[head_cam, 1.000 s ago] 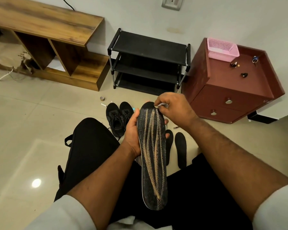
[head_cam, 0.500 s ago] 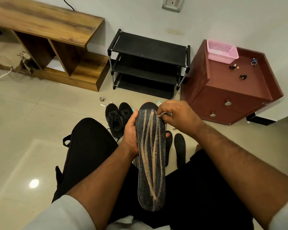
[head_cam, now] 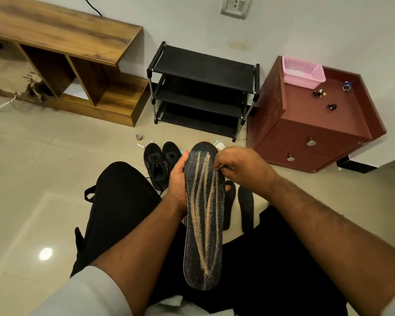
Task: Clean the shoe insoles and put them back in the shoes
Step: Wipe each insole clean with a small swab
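A long black insole [head_cam: 203, 224] with tan mesh streaks stands upright over my lap. My left hand [head_cam: 177, 179] grips its upper left edge from behind. My right hand [head_cam: 240, 167] pinches a small pale thing, mostly hidden by the fingers, against the insole's upper right part. A pair of black shoes [head_cam: 161, 165] sits on the floor beyond my left hand. Two more black insoles [head_cam: 245, 208] lie flat on the floor to the right, one partly hidden behind the held insole.
A black shoe rack [head_cam: 203, 92] stands against the wall, a wooden shelf unit [head_cam: 78, 71] to its left, a maroon cabinet [head_cam: 315, 124] with a pink basket [head_cam: 302, 71] to its right. Small bits [head_cam: 139, 137] lie on the tiled floor near the shoes.
My right hand has slid down from the insole's toe tip to its upper right part. The insole and left hand have stayed about where they were.
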The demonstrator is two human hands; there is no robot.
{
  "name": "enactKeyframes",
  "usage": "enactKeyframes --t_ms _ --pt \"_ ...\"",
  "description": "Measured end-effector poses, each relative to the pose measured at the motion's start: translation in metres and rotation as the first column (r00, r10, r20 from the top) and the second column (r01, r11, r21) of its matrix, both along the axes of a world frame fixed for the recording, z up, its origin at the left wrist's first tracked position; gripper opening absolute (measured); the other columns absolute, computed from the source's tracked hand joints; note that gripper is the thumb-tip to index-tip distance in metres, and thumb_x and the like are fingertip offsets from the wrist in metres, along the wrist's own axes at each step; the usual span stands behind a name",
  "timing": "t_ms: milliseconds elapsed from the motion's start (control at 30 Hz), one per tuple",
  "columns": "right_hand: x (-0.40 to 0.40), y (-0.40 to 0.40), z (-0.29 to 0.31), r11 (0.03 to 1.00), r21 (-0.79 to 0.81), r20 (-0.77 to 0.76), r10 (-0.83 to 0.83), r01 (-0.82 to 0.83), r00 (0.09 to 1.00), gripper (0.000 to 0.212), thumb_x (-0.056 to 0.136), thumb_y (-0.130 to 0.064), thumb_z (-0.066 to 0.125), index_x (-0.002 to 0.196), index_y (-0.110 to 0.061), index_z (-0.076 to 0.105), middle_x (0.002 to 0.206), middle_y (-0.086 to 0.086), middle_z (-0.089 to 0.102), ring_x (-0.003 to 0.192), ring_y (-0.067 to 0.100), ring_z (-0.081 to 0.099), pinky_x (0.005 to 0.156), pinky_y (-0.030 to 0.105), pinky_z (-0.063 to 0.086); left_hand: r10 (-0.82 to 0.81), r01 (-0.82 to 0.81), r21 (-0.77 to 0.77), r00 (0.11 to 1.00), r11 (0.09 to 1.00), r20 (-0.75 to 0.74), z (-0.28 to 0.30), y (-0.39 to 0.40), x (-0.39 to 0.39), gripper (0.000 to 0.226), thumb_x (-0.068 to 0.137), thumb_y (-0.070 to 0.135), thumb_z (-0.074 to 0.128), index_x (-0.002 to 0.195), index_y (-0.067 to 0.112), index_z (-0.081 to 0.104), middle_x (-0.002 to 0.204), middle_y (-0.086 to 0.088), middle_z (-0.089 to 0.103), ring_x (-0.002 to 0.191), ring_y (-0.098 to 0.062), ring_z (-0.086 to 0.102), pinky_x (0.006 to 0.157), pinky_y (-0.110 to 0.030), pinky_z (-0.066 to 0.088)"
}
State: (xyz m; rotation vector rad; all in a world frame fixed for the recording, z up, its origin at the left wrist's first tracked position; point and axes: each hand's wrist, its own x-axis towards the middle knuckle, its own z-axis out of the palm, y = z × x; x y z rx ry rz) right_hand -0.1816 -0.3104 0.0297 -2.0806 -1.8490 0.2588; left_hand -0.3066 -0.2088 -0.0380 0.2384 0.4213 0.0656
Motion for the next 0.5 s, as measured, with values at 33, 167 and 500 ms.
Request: enactKeyframes --t_ms 33,167,500 --pt "0.003 0.004 0.002 1.000 0.007 0.015 -0.011 0.011 1.000 0.013 0.077 0.001 0.066 0.084 -0.009 0.071 0.085 0.003 0.068 0.083 0.020 0.062 0.075 0.036 0.053 -0.015 0.015 0.006 1.000 1.000 -0.001 -0.001 -0.001 0.001 0.073 0.095 0.064 0.035 0.102 0.005 0.077 0.114 -0.023 0.068 0.101 -0.038 0.064 0.086 -0.066 0.046" --pt "0.017 0.025 0.012 0.998 0.056 0.045 -0.045 0.043 0.998 0.015 0.077 0.000 0.065 0.087 -0.009 0.072 0.087 0.004 0.069 0.087 0.023 0.063 0.079 0.039 0.052 -0.039 0.039 -0.013 0.999 0.999 0.007 -0.001 -0.002 0.001 0.071 0.093 0.064 0.038 0.112 0.005 0.072 0.113 -0.021 0.068 0.096 -0.036 0.066 0.086 -0.066 0.047" --pt "-0.001 -0.010 -0.007 1.000 -0.014 -0.052 0.011 -0.011 0.999 0.015 0.077 0.001 0.063 0.083 -0.011 0.070 0.082 0.002 0.066 0.081 0.017 0.061 0.076 0.038 0.053 0.040 -0.039 0.012 0.999 0.999 -0.036 0.000 0.004 0.000 0.068 0.095 0.061 0.037 0.121 0.003 0.063 0.110 -0.023 0.069 0.090 -0.038 0.070 0.076 -0.060 0.055"
